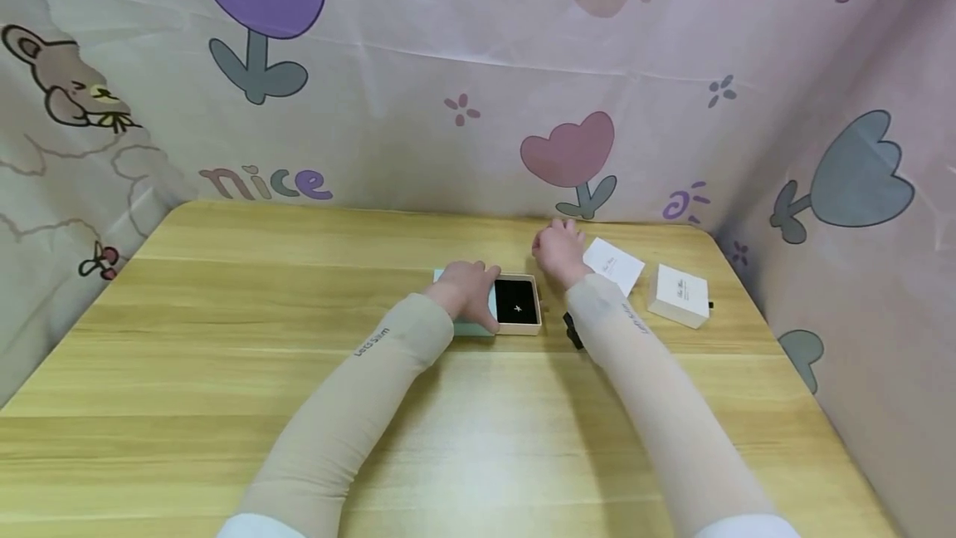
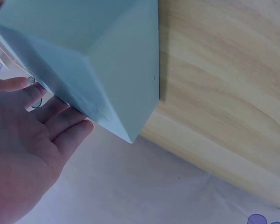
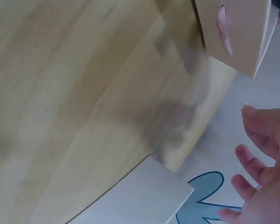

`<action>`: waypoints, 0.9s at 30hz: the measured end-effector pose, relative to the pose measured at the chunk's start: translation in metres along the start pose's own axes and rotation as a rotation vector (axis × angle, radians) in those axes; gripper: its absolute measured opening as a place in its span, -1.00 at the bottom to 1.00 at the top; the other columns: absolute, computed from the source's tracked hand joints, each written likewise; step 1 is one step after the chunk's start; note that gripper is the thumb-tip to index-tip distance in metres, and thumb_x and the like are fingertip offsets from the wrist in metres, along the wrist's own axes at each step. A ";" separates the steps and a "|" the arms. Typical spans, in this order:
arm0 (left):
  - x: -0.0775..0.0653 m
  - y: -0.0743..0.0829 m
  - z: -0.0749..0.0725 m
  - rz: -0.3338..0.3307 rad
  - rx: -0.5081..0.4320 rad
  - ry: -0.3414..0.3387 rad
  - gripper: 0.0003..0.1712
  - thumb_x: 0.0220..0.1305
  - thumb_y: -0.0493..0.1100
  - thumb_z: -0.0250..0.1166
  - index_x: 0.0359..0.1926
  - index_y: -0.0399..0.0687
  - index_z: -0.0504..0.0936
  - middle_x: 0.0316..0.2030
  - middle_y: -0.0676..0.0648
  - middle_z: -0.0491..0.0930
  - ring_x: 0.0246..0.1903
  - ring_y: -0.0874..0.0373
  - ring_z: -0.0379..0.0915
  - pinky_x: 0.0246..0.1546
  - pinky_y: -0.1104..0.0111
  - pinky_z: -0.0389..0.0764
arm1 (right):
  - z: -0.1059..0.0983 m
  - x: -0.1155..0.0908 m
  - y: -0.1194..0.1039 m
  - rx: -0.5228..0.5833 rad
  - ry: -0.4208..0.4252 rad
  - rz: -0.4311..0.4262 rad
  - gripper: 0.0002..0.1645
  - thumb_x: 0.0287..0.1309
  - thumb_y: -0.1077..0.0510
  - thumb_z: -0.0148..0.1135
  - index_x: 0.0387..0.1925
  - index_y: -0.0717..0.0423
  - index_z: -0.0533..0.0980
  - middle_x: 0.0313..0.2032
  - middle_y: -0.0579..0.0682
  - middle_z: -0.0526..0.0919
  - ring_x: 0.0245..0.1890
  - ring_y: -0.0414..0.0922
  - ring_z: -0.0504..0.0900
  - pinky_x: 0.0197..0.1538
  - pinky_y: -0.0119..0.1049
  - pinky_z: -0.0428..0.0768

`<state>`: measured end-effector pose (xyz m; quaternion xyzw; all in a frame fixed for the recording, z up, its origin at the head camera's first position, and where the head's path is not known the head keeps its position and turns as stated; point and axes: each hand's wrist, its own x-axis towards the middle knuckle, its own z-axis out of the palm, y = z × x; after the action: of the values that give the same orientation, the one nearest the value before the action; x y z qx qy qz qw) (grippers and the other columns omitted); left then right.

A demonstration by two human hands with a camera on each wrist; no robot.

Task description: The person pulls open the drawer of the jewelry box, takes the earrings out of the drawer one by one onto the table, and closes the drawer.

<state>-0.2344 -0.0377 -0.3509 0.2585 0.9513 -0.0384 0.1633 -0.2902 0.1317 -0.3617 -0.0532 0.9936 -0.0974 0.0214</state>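
Note:
A light blue box sleeve (image 1: 474, 329) lies mid-table with its pale drawer (image 1: 519, 329) pulled out to the right. Inside the drawer, a black pad (image 1: 511, 293) bears a small star-like ornament (image 1: 518, 308). My left hand (image 1: 466, 289) grips the sleeve from above, thumb on the near side and fingers on the far side. The right wrist view shows a pink ribbon loop (image 3: 224, 30) on the drawer's end. Beyond the drawer's right end, my right hand (image 1: 560, 251) is raised, thumb and forefinger pinching a tiny shiny piece (image 3: 245, 106) whose kind is too small to tell.
Right of my right hand lies a white printed card (image 1: 614, 264). A white box (image 1: 678, 295) with a small black tab stands farther right. A small black item (image 1: 572, 330) lies beside my right sleeve. A patterned curtain (image 1: 418, 148) hangs behind the table.

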 end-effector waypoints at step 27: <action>0.000 0.000 0.002 -0.009 -0.029 0.011 0.09 -0.09 0.31 0.31 0.40 -0.03 0.11 0.31 -0.16 0.29 0.12 -0.06 0.41 0.15 0.22 0.44 | 0.023 0.010 -0.004 -0.075 -0.024 0.060 -0.84 0.10 0.16 0.13 -0.42 0.08 0.63 0.12 0.21 0.40 0.29 0.21 0.12 0.30 0.39 -0.30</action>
<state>-0.2338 -0.0374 -0.3528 0.2519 0.9539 -0.0242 0.1615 -0.2986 0.1227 -0.3834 -0.0251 0.9974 -0.0589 0.0341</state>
